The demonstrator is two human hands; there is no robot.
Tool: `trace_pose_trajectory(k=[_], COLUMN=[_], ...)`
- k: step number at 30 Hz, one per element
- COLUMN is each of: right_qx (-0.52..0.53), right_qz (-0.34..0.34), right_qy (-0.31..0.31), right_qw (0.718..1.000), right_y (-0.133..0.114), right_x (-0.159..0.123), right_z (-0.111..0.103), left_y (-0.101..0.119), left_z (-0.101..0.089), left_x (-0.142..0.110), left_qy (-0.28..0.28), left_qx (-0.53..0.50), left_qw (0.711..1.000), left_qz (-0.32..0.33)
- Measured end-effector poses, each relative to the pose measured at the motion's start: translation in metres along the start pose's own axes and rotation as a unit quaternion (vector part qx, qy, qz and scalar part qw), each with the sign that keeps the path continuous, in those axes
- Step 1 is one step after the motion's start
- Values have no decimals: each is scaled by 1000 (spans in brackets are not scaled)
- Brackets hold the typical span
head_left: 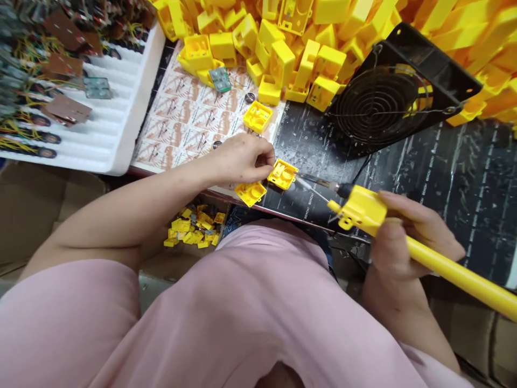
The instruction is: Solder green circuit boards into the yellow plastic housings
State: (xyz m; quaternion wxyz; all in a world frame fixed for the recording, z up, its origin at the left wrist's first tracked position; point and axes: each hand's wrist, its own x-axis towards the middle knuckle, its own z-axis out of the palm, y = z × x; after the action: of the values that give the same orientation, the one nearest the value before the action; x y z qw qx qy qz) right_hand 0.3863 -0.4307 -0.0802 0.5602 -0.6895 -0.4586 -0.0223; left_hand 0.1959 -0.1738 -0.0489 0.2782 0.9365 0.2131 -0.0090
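Note:
My right hand (407, 237) is wrapped around a yellow soldering gun (365, 210) with a thin wire guide beside its tip. The tip points left and ends at the right edge of a small open yellow plastic case (283, 174). My left hand (246, 159) is closed in a pinch at that case's left edge; its fingertips are partly hidden. Just below the left fingers lies a second open yellow case (250, 193). Above the hand, another yellow case (257, 116) sits on the printed sheet (181, 116).
A black fan (379, 108) stands at the right, before a heap of yellow housings (278, 59). A green circuit board (220, 80) lies near them. At left, a white foam tray (121, 124) holds wired parts. Below the bench edge sits a box of small yellow pieces (196, 226).

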Motion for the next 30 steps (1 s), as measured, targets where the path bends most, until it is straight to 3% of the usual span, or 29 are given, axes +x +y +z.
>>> trace_pose_trajectory(k=[2, 5, 10, 16, 23, 26, 30], right_qx=[1, 12, 1, -43, -78, -89, -100], right_qz=[-51, -56, -121, -150, -268, -264, -199], right_qy=[-13, -2, -78, -107, -139, -154, -122], right_qw=[999, 998, 990, 982, 950, 948, 967], right_y=[-6, -9, -9, -20, -27, -29, -31], right_x=[3, 3, -1, 4, 26, 29, 23], right_z=[7, 10, 15, 21, 24, 18, 9], left_y=[-1, 0, 0, 6, 10, 8, 5], left_z=[0, 2, 5, 4, 6, 7, 7], left_x=[4, 8, 9, 11, 13, 13, 14], left_qy=[14, 17, 19, 3, 11, 22, 24], left_qx=[-14, -11, 32, 46, 92, 108, 122], left_qw=[1000, 1000, 999, 998, 995, 994, 992], left_qz=[-7, -14, -12, -38, -24, -11, 20])
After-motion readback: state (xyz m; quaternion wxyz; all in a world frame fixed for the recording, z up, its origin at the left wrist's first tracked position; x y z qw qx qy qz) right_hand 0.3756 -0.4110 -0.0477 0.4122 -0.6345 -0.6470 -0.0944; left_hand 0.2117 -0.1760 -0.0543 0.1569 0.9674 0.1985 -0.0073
